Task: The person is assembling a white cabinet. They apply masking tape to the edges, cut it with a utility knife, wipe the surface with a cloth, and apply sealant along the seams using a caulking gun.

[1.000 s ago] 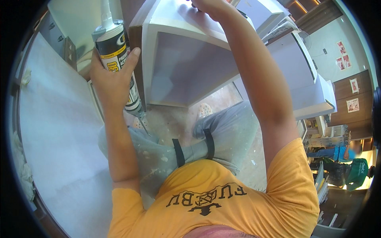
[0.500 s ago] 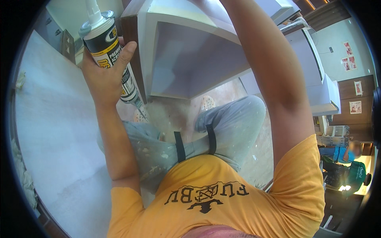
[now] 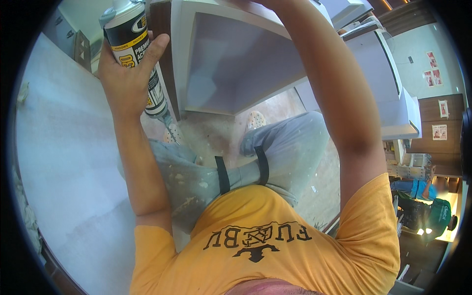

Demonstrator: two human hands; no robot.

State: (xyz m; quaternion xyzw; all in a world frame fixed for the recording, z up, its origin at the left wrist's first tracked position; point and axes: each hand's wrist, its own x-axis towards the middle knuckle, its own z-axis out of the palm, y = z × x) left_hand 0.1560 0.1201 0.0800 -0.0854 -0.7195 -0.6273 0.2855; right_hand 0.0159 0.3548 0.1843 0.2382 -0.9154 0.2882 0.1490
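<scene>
My left hand (image 3: 123, 83) is wrapped round a black-and-white sealant cartridge (image 3: 129, 44) with a yellow band. The cartridge stands tilted, nozzle end up and cut off by the top edge. A grey fitting with a thin metal rod (image 3: 172, 130) shows at its lower end. Just beside it runs the brown side edge (image 3: 163, 54) of a white cabinet-like unit (image 3: 246, 64). My right arm reaches up across this unit to its upper side. Only part of my right hand (image 3: 263, 3) shows at the top edge; its fingers are hidden.
A large pale panel (image 3: 73, 147) fills the left side. Below the unit are my bent legs and the dusty floor (image 3: 211, 130). More white units (image 3: 373, 73) stand to the right. At far right, two people (image 3: 432, 211) are near a metal ladder (image 3: 415, 167).
My left hand and the sealant cartridge have moved slightly up in the picture, so the nozzle is now mostly cut off. My right arm has shifted a little upward too.
</scene>
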